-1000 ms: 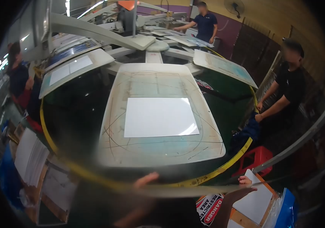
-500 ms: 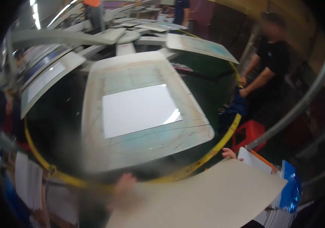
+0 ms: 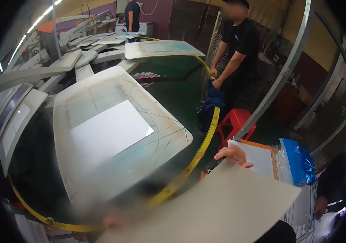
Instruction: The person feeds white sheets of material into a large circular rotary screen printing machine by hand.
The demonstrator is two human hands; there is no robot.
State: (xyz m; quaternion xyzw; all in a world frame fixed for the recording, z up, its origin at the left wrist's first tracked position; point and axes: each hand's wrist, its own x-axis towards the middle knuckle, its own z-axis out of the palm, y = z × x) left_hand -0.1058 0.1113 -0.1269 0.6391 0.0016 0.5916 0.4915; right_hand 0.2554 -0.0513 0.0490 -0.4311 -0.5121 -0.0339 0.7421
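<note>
A large beige sheet (image 3: 205,202) is tilted in front of me at the bottom of the view. My right hand (image 3: 234,155) grips its far right edge, several fingers showing beyond the edge. My left hand (image 3: 113,222) is at the sheet's left edge, closed on it as far as the blur shows. Beyond the sheet lies a big pale platen (image 3: 169,139) with rounded corners, stained blue and brown. On that platen rests a white rectangular sheet (image 3: 114,127). A blurred patch covers the platen's near left part.
A yellow curved rail (image 3: 195,164) runs around the machine. More platens (image 3: 163,49) fan out behind. At right are a red stool (image 3: 237,121), a metal post (image 3: 278,81), a blue plastic package (image 3: 296,162) and stacked sheets. A co-worker (image 3: 237,44) holds dark blue cloth (image 3: 211,105) by the rail.
My view has turned right, so the platen sits further left. My right hand shows more clearly at the beige sheet's edge. The left hand appears lower and further left.
</note>
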